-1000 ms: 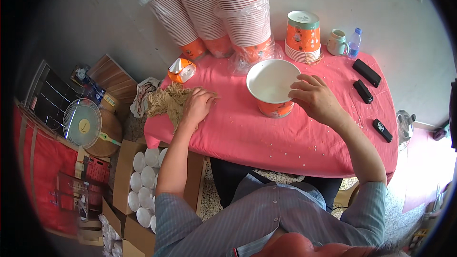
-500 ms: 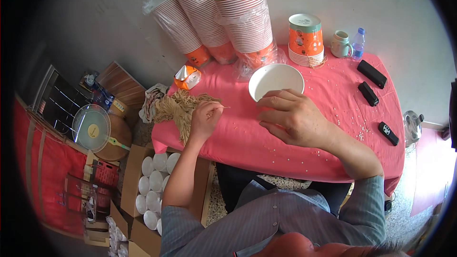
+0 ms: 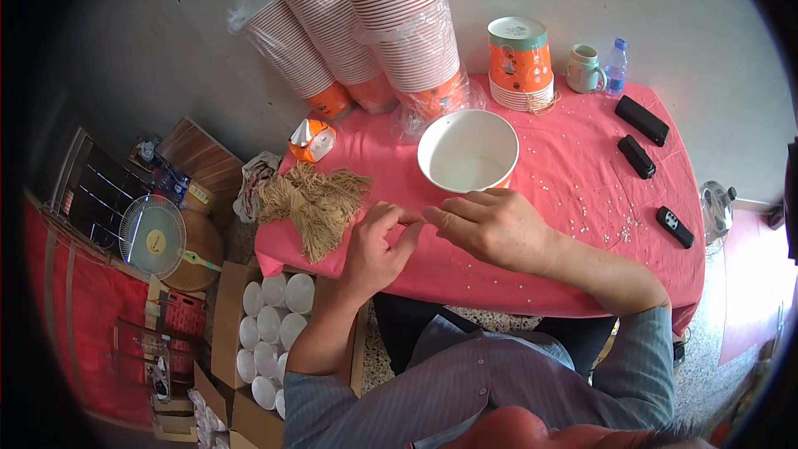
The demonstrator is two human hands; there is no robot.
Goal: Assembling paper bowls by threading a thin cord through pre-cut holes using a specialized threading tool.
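Note:
My left hand (image 3: pixel 381 248) and my right hand (image 3: pixel 497 231) meet fingertip to fingertip over the front of the pink-covered table. Both pinch; whatever lies between the fingertips is too small to make out. Left of my left hand lies a loose bundle of tan string (image 3: pixel 320 204). Just beyond my right hand stands a white paper bucket (image 3: pixel 468 145) with an orange outside, its mouth facing up.
Tall stacks of paper buckets (image 3: pixel 407 33) in plastic, an upturned orange bucket stack (image 3: pixel 519 66), a mug (image 3: pixel 585 71) and a bottle (image 3: pixel 615 66) line the back. Small white bits (image 3: pixel 611 229) and black devices (image 3: pixel 642 120) lie right. A carton of white cups (image 3: pixel 268 324) stands lower left.
My left hand has moved right and down, away from the string bundle, where a thin strand showed at its fingertips. My right hand has drawn back from the bucket toward my left hand.

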